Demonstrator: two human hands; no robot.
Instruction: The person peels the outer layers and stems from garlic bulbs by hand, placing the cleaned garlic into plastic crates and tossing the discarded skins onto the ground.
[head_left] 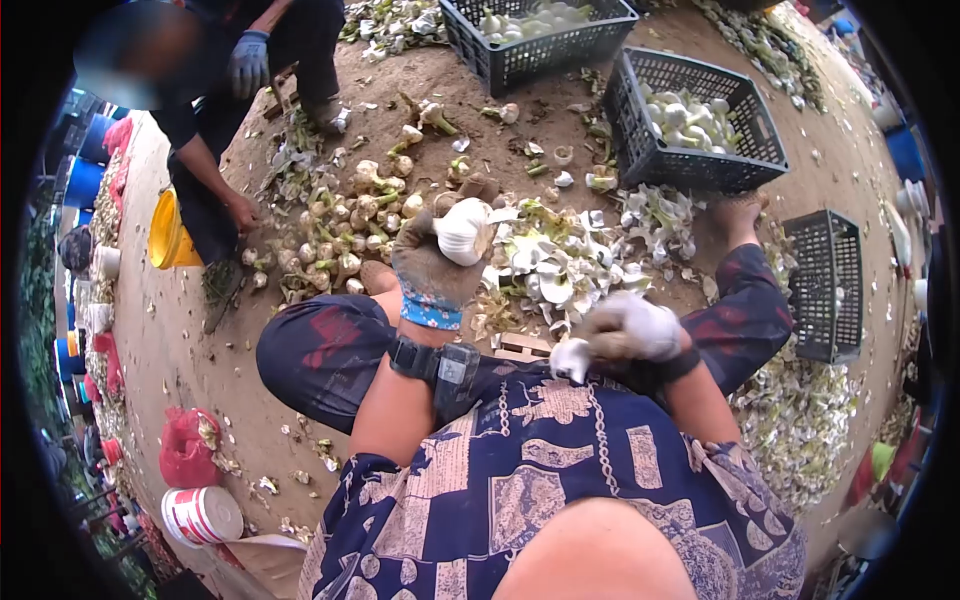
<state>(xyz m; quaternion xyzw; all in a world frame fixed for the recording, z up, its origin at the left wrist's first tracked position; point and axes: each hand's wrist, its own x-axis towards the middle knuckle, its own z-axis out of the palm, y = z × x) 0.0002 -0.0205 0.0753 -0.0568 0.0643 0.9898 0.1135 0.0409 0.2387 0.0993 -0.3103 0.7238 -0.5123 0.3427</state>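
White, ridged, roundish bulb (464, 232) in curled L fingers (413, 246); R fingers (607, 341) bent, contents unclear.

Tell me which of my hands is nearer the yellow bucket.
Left. Your left hand, holding garlic, is right of the yellow bucket; your right hand is farther right.

A person (215, 140) in dark clothes, with a blue glove (249, 65) on one hand, is bent over between ten and eleven o'clock, a yellow bucket (170, 235) just beside one leg, partly hidden. At eight o'clock a red mesh sack (188, 455) sits on the dirt ground, with a red-and-white tub (190, 514) just below it. Blue tubs (84, 183) stand farther out between nine and ten, and another blue container (906, 153) between two and three.
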